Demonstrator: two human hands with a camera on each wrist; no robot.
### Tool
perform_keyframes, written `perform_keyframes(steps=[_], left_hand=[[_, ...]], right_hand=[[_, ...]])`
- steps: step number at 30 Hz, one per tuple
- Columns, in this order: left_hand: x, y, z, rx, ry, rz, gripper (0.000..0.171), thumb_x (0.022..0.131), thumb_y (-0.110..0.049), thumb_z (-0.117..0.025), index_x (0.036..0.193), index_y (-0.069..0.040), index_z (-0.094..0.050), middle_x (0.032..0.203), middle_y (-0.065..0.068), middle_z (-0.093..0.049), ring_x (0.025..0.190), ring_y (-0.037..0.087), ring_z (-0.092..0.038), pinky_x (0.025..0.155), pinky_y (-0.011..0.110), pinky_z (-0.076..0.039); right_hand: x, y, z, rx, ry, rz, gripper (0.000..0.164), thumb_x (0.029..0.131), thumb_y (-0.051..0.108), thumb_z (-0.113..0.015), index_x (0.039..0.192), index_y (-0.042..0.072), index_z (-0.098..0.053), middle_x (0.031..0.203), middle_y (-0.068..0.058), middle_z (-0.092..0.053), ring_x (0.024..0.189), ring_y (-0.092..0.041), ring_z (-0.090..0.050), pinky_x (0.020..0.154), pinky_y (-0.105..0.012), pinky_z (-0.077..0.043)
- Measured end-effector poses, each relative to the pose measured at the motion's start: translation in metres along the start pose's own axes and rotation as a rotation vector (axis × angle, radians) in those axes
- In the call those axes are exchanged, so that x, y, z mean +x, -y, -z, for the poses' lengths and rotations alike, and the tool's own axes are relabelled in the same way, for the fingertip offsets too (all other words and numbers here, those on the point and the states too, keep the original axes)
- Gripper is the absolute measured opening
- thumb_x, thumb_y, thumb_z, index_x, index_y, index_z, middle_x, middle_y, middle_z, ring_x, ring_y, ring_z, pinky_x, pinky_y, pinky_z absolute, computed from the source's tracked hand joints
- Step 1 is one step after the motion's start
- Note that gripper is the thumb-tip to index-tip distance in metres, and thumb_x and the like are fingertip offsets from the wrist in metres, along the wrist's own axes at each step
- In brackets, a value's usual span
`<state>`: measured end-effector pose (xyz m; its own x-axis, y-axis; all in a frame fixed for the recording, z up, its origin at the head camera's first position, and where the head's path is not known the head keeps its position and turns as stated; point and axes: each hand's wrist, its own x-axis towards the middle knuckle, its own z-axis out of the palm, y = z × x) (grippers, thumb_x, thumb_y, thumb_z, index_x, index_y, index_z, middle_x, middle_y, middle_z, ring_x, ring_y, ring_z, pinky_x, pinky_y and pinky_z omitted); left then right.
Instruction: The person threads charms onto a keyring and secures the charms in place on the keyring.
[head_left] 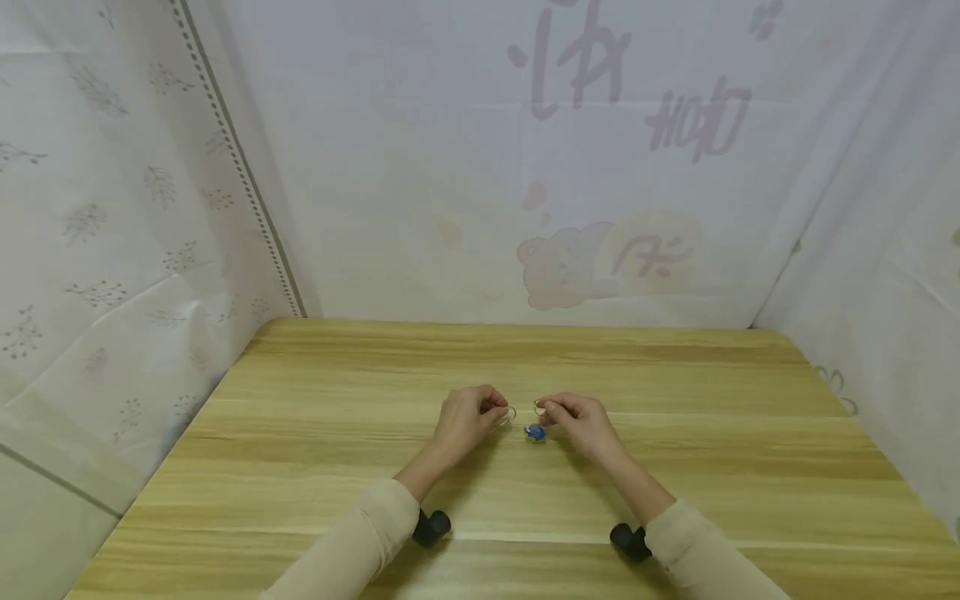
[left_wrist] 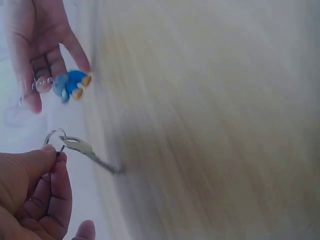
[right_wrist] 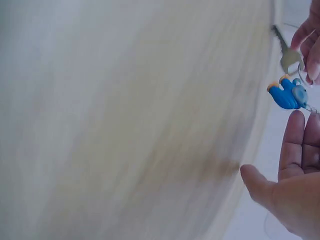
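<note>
Thumb and fingertips of my left hand pinch a metal key ring. A single metal key hangs from that ring, its blade pointing away from the fingers. Facing it, a short gap to the right, my right hand pinches a keychain by its small ring. From that keychain dangles a blue animal charm with orange feet, linked by a short chain and a clear pinkish bead. In the head view the charm hangs between the hands; key ring and keychain look apart there.
Below both hands lies a wood-grain table. White printed cloth stands behind it and on both sides. A black wrist camera sits at the left cuff, and another black camera at the right.
</note>
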<state>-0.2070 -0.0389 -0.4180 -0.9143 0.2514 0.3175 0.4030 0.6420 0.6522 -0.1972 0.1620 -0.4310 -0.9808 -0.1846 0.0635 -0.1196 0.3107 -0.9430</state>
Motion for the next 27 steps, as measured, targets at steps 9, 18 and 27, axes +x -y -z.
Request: perform_keyframes(steps=[9,18,27], left_hand=[[-0.009,-0.018,0.008,-0.196,0.018,0.029,0.007,0.083,-0.007,-0.071,0.081,-0.001,-0.069,0.075,0.006,-0.07,0.063,0.01,-0.066,0.056,0.016,-0.049],[-0.016,-0.031,0.014,-0.279,0.078,0.001,0.006,0.085,-0.002,-0.067,0.086,0.004,-0.069,0.079,0.012,-0.071,0.068,0.018,-0.07,0.058,0.015,-0.052],[-0.021,-0.035,0.015,-0.228,0.058,-0.04,0.005,0.085,-0.002,-0.067,0.082,0.002,-0.07,0.075,0.011,-0.071,0.063,0.017,-0.069,0.054,0.013,-0.049]], right_hand=[[-0.016,0.018,-0.01,0.031,-0.055,0.033,0.021,0.093,0.012,-0.059,0.108,0.002,-0.069,0.104,-0.015,-0.069,0.088,-0.017,-0.067,0.085,-0.027,-0.052],[-0.024,0.026,-0.018,-0.104,-0.18,0.244,0.003,0.084,0.007,-0.068,0.087,0.006,-0.069,0.081,-0.005,-0.07,0.071,-0.013,-0.064,0.065,-0.019,-0.052],[-0.028,0.027,-0.022,-0.158,-0.196,0.275,0.007,0.084,0.003,-0.068,0.083,0.009,-0.068,0.081,-0.003,-0.069,0.074,-0.01,-0.064,0.069,-0.021,-0.053]])
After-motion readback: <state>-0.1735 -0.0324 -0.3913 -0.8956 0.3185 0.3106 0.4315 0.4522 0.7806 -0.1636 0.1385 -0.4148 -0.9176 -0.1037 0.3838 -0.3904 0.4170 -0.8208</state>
